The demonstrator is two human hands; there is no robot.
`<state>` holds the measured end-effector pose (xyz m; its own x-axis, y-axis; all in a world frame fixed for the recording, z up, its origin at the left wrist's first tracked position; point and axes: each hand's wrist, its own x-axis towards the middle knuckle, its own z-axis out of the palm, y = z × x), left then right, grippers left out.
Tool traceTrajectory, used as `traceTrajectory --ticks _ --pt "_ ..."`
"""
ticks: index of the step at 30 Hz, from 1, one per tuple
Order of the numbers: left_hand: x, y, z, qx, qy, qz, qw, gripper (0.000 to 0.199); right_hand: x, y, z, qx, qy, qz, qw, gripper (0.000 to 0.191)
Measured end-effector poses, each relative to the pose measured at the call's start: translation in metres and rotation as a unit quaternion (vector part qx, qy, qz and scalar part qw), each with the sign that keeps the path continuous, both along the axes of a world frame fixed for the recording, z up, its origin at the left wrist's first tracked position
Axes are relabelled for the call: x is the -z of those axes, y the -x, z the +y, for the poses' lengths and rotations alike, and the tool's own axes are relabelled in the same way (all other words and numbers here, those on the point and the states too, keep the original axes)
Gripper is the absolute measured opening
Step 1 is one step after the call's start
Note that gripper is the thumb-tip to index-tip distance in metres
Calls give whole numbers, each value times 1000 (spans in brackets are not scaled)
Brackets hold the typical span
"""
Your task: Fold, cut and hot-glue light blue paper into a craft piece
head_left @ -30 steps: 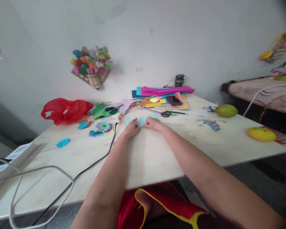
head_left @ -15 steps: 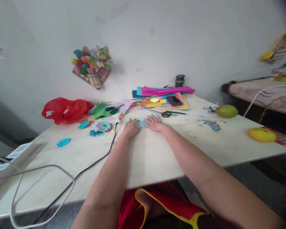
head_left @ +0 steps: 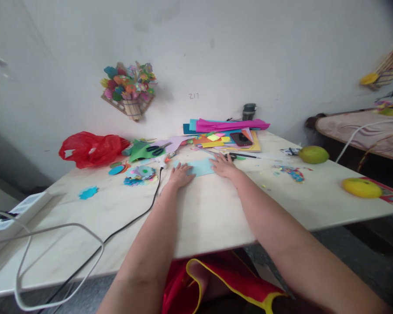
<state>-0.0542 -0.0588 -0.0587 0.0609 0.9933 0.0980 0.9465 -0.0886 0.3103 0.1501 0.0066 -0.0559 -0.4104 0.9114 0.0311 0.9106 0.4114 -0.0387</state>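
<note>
Flatly, the left hand and right hand touch light-blue paper; their fingers spread, gripping nothing.

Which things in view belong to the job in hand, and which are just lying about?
In hand:
pale blue paper, under left hand and right hand
probably scissors, colored sheets

Seemingly lying about:
red bag
phone
bottle
green fruit
yellow fruit

On our white, streaked counter
We see a light-blue paper sheet, a crumpled red plastic bag, an oval yellow-green fruit.
</note>
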Motion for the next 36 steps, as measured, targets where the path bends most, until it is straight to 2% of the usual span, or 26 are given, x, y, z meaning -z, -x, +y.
traceTrajectory --ticks 3,6,10,12,15,18,20,24,29,33,36 --pt "0 1 1 0 4 5 1000 50 -7 -3 0 6 -40 40 998 48" --pt "-1 0 0 -2 -3 11 1000 49 -11 8 -7 -45 -48 85 994 49" --pt "-1 -4 -3 -6 -14 27 1000 48 -5 36 -19 -158 30 167 973 49" --pt "-2 -4 -3 -6 -11 33 999 49 1 47 -23 -188 59 172 965 51" --pt "-4 0 -1 -13 -23 13 1000 44 7 55 -24 -187 83 130 970 53" --pt "-11 11 2 -50 -68 -42 996 39 7 55 -24 -192 83 98 973 52" --pt "-15 19 5 -69 -83 -73 991 37 7 53 -25 -198 81 99 972 53" --pt "-19 32 4 -79 -60 -106 989 32 10 50 -24 -201 67 142 967 53" --pt "-8 42 -10 -13 -81 -107 991 24 18 53 -18 -205 41 198 958 47" --pt "3 49 -19 45 -66 -148 986 29 22 58 -16 -206 5 233 950 33" --pt "6 50 -20 68 -69 -168 981 25 24 61 -15 -208 -24 252 945 21"
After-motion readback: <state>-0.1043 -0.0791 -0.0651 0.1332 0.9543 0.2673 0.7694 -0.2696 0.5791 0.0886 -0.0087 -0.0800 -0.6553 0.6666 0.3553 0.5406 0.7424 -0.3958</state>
